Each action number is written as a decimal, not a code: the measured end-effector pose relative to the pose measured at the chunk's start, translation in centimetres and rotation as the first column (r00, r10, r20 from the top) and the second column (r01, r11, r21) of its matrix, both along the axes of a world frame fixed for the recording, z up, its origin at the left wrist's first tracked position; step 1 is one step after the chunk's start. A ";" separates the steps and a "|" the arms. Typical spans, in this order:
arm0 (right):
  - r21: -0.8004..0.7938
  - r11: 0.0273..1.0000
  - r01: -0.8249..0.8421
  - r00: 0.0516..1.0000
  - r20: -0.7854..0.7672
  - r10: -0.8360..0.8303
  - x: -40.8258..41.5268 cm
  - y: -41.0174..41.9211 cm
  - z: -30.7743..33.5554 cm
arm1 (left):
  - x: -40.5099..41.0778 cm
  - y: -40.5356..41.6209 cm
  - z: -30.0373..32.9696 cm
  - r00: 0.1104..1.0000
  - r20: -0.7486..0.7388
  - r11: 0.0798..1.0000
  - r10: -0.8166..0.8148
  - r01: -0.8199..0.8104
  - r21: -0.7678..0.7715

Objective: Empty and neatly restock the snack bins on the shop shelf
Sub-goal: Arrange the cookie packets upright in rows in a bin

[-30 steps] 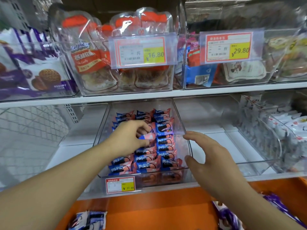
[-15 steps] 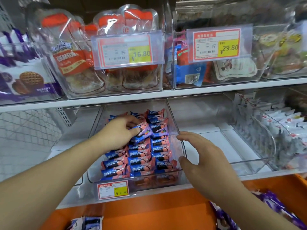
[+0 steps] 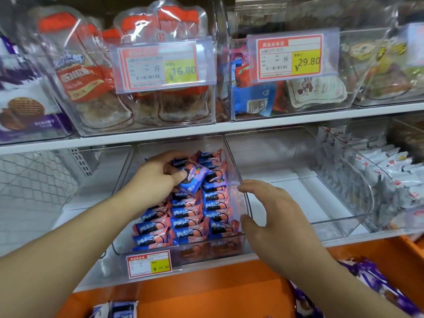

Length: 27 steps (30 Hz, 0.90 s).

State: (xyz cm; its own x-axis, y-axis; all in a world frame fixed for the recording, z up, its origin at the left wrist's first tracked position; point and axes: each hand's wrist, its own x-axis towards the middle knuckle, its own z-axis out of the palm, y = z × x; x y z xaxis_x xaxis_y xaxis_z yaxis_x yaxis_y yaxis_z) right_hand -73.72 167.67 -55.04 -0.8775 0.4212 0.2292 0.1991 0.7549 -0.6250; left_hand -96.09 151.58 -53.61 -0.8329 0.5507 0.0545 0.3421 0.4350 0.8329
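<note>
One loose cookie packet (image 3: 191,179) sits pinched in my left hand (image 3: 156,180) above the clear bin's (image 3: 231,157) neat rows, ready for slotting in, while my right hand (image 3: 273,210), fingers spread and holding nothing, steadies the bin's right wall.

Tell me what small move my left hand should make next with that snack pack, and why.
Probably lower the snack pack your left hand pinches flat onto the back of the rows in the clear bin. It sits tilted above the neatly lined packs, while your right hand hovers open by the bin's side.
</note>
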 end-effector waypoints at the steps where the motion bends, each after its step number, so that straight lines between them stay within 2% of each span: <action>1: 0.019 1.000 -0.001 1.000 -0.024 0.002 -0.1 -0.1 0.1 | 0.9 0.0 0.3 0.994 0.103 0.995 -0.028 0.018 0.095; 4: 0.047 0.999 -0.011 0.993 -0.121 0.017 -0.3 -0.7 0.9 | 4.3 0.0 1.3 0.918 0.354 0.931 -0.175 0.038 0.363; 6: -0.034 0.999 -0.030 0.986 -0.162 0.024 -0.5 -1.2 1.2 | 6.5 0.0 1.6 0.860 0.437 0.881 -0.263 0.029 0.472; 8: -0.170 0.985 -0.034 0.984 -0.180 0.003 -0.5 -1.7 1.4 | 8.3 -0.2 1.5 0.820 0.473 0.860 -0.321 0.043 0.508; 9: -0.217 0.976 -0.035 0.980 -0.197 -0.008 -0.4 -1.7 1.5 | 8.8 -0.4 1.4 0.819 0.470 0.871 -0.329 0.071 0.486; 11: -0.259 0.964 -0.054 0.977 -0.214 -0.003 -0.2 -1.6 1.7 | 9.0 -1.0 1.4 0.872 0.386 0.917 -0.301 0.153 0.368; 14: -0.234 0.968 -0.087 0.983 -0.176 0.046 0.0 -1.6 2.0 | 8.5 -1.9 2.3 0.946 0.117 0.942 -0.303 0.279 0.186; 17: -0.188 0.979 -0.078 0.991 -0.119 0.056 -0.3 -1.9 1.9 | 8.0 -2.1 3.6 0.922 -0.093 0.926 -0.377 0.377 -0.011; 19: -0.152 0.987 -0.047 0.996 -0.084 0.035 -0.4 -2.1 1.8 | 7.5 -2.1 3.7 0.914 -0.177 0.929 -0.366 0.347 -0.129; 21: -0.045 0.999 -0.026 0.998 -0.065 0.023 -0.3 -1.8 1.6 | 6.7 -2.1 3.2 0.932 -0.231 0.955 -0.279 0.243 -0.172; 24: 0.091 0.995 -0.033 0.999 0.005 0.033 -0.3 -1.0 0.7 | 5.0 -2.0 2.0 0.973 -0.208 0.984 -0.097 0.063 -0.165; 27: 0.117 0.992 -0.038 0.996 0.080 0.029 -0.4 -0.4 0.0 | 3.6 -1.5 1.3 0.992 -0.126 0.996 -0.022 0.011 -0.092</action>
